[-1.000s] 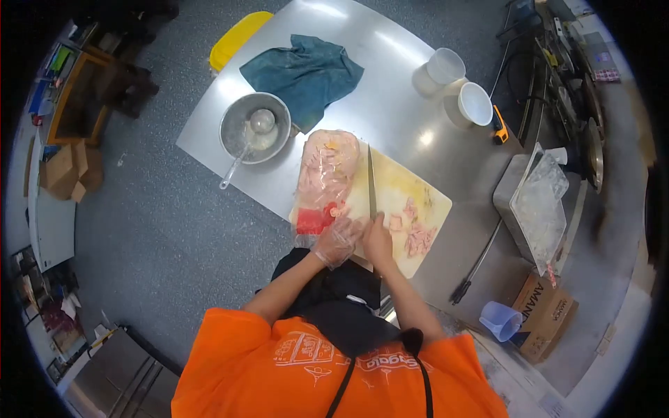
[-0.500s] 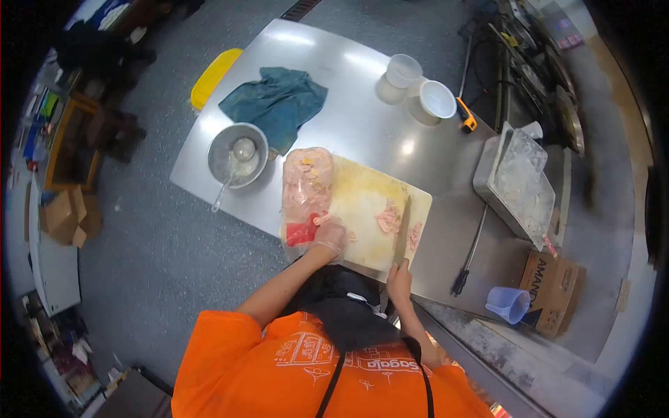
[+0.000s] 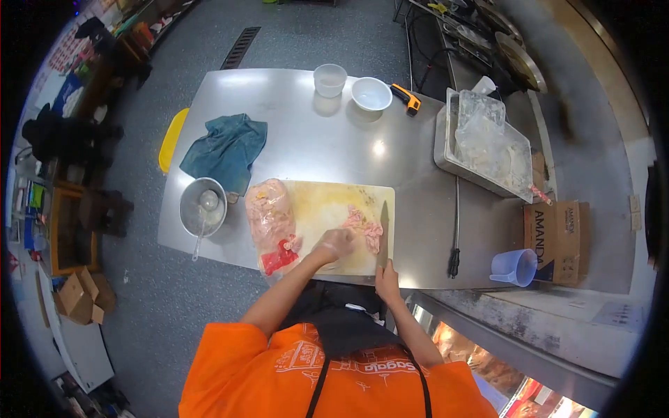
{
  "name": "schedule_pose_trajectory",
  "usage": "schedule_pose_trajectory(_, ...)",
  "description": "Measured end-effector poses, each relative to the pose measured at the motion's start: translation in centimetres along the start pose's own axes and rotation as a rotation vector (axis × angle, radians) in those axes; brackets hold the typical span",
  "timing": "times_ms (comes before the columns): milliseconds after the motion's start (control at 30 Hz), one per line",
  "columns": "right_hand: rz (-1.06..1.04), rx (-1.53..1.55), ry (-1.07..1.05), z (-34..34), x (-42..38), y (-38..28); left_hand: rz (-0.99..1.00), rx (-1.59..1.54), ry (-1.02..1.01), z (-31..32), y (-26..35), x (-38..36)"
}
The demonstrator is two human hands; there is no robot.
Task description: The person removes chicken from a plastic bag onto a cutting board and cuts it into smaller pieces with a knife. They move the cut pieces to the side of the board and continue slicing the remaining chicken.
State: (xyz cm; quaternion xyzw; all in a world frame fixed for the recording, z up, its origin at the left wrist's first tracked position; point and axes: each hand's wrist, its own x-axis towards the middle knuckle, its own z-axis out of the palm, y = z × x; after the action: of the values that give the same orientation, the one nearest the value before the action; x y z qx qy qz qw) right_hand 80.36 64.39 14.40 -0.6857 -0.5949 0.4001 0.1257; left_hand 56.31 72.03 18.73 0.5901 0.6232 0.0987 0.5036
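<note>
Knife [image 3: 384, 230] in right hand [image 3: 385, 277] grip, blade flat along cutting board [image 3: 327, 202] right edge; gloved left hand [image 3: 333, 244] curled, steadying meat pieces [image 3: 364, 224] for slicing.

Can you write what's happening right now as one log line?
left hand: gloved, on cutting board | right hand: holds knife | cut meat beside blade

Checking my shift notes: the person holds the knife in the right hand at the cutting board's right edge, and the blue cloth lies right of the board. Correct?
Not quite. In the head view the blue cloth lies left of the cutting board, above the metal bowl. The rest holds: the right hand grips the knife at the board's right edge.
</note>
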Motion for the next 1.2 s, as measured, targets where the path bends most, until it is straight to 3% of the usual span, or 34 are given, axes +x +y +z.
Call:
schedule_pose_trajectory(33,-0.001,0.044,-0.05,-0.5,0.1,-0.6,-0.001,0.018,-0.003,-0.1,0.7,1.0)
schedule_pose_trajectory(100,-0.032,0.043,-0.017,-1.9,-0.1,-1.3,0.112,0.25,0.432,0.4,1.1,2.6)
schedule_pose_trajectory(133,-0.07,0.025,0.015,-2.4,-0.1,-1.1,0.111,0.264,0.425,0.8,-0.1,4.2)
schedule_pose_trajectory(200,-0.041,0.005,0.001,-2.5,-0.2,0.2,0.133,0.519,0.32,1.9,-3.1,7.2)
schedule_pose_trajectory(233,-0.029,-0.033,-0.008,-2.6,0.4,0.6,0.131,0.533,0.322,1.3,-1.4,6.9)
schedule_pose_trajectory(300,-0.081,-0.012,-0.069,-1.9,1.5,0.3,0.177,0.769,-0.149,0.4,3.4,5.3)
schedule_pose_trajectory(333,-0.118,-0.004,-0.138,-1.4,1.2,0.2,0.16,0.778,-0.161,2.0,3.7,5.3)
schedule_pose_trajectory(400,-0.131,0.028,-0.172,-1.0,2.5,-0.5,0.114,0.776,0.109,6.0,3.0,5.7)
schedule_pose_trajectory(433,-0.138,0.006,-0.193,-1.4,3.4,-1.1,0.162,0.81,0.366,7.4,2.4,5.9)
schedule_pose_trajectory(467,-0.145,-0.016,-0.22,-1.6,4.1,-1.7,0.14,0.824,0.373,7.4,3.0,6.2)
schedule_pose_trajectory(600,-0.247,-0.019,-0.267,-4.4,7.0,-3.1,0.061,0.063,0.366,4.9,5.5,8.1)
schedule_pose_trajectory(667,-0.209,-0.16,-0.276,-6.0,8.2,-4.3,0.015,-0.34,0.415,3.4,5.1,8.2)
schedule_pose_trajectory(700,-0.237,-0.199,-0.289,-6.6,8.7,-4.2,-0.034,-0.346,0.467,3.1,4.1,7.5)
schedule_pose_trajectory(767,-0.298,-0.238,-0.338,-7.6,9.5,-4.0,0.184,0.534,1.213,3.0,1.2,6.3)
schedule_pose_trajectory(800,-0.291,-0.246,-0.294,-8.3,9.6,-3.7,0.15,0.551,1.229,2.5,-0.8,4.7)
schedule_pose_trajectory(867,-0.281,-0.249,-0.253,-9.8,9.8,-3.3,-0.055,0.558,1.033,1.3,-5.5,0.0)
schedule_pose_trajectory(933,-0.298,-0.115,-0.203,-11.1,9.6,-2.5,-0.535,0.516,0.765,0.6,-7.6,-3.1)
schedule_pose_trajectory(1167,-0.348,-0.123,-0.31,-12.2,10.1,-0.7,-0.468,-0.013,0.333,4.0,-5.5,-5.9)
schedule_pose_trajectory(1200,-0.348,-0.123,-0.352,-12.5,9.8,-1.3,-0.192,-0.237,0.477,5.6,-4.8,-4.8)
